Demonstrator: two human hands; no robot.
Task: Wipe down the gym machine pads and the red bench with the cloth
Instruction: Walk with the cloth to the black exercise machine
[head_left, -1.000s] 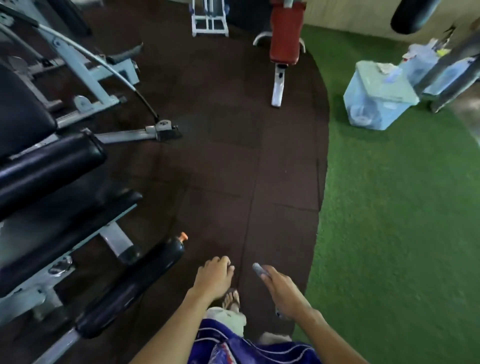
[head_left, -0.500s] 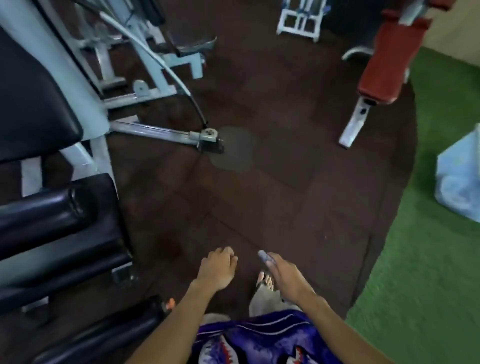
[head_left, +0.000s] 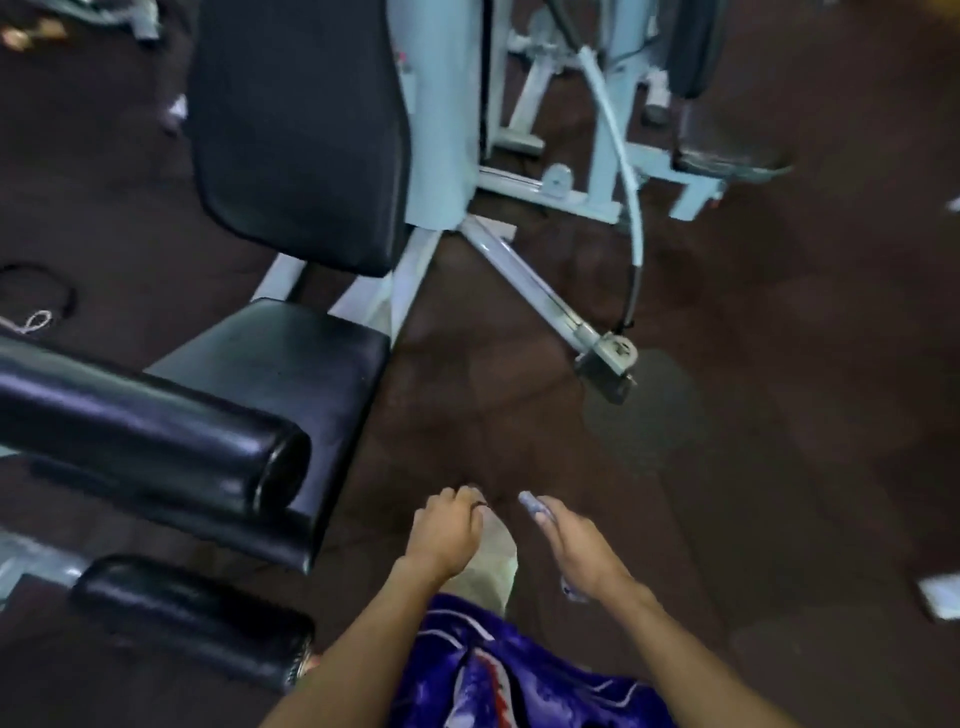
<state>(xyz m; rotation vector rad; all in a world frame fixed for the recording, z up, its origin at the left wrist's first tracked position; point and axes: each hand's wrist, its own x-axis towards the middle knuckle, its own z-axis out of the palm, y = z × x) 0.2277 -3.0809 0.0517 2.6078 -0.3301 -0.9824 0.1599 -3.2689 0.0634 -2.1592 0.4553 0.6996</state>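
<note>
A gym machine fills the left half of the view. Its black back pad stands upright, with the black seat pad below it. A shiny black roller pad lies across the seat's front, and a second roller pad sits lower, near my leg. My left hand hangs just right of the seat, fingers loosely curled, holding nothing. My right hand grips a small grey-blue cloth, which sticks out past the fingertips and under the wrist. The red bench is out of view.
The machine's pale blue frame rises behind the pads. A metal bar with a cable runs across the dark rubber floor ahead of me. More frame parts and a dark pad stand at the top right.
The view has swung left and nearer the machine. The red bench, green turf and blue bin have left the view. Both hands keep the same pose.
</note>
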